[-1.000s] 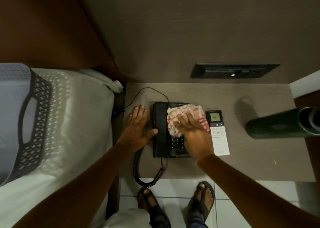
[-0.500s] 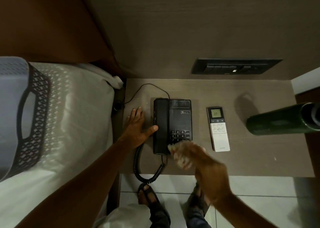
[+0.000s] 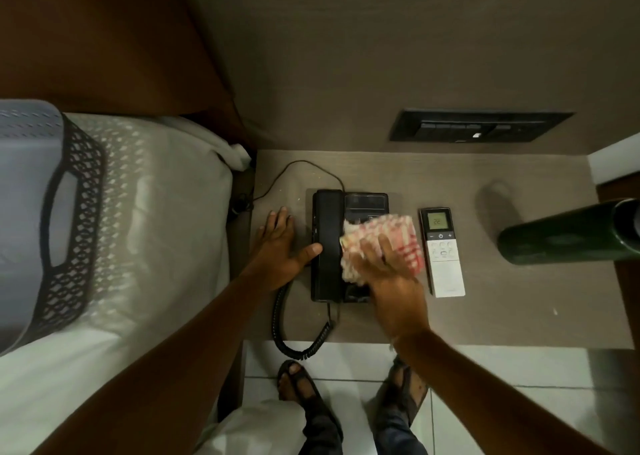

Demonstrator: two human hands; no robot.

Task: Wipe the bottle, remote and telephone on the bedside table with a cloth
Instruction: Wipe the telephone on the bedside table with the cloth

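Note:
A black telephone (image 3: 327, 246) lies on the brown bedside table (image 3: 519, 316), handset on its left side. My right hand (image 3: 391, 274) presses a red-and-white cloth (image 3: 381, 243) onto the keypad half of the phone. My left hand (image 3: 282, 246) lies flat on the table, its thumb touching the handset's left edge. A white remote (image 3: 445, 260) with a lit display lies just right of the phone. A dark green bottle (image 3: 568, 234) stands at the table's right edge.
A bed with a white sheet (image 3: 156, 246) carries a black lattice basket (image 3: 69, 226) on the left. The coiled phone cord (image 3: 294, 337) hangs over the table's front edge. A switch panel (image 3: 478, 125) sits on the wall behind. My sandalled feet (image 3: 346, 402) stand on white tiles.
My right hand pulled the cloth off the phone toward the table's front edge, then pushed it back onto the keypad. The left hand has stayed against the handset.

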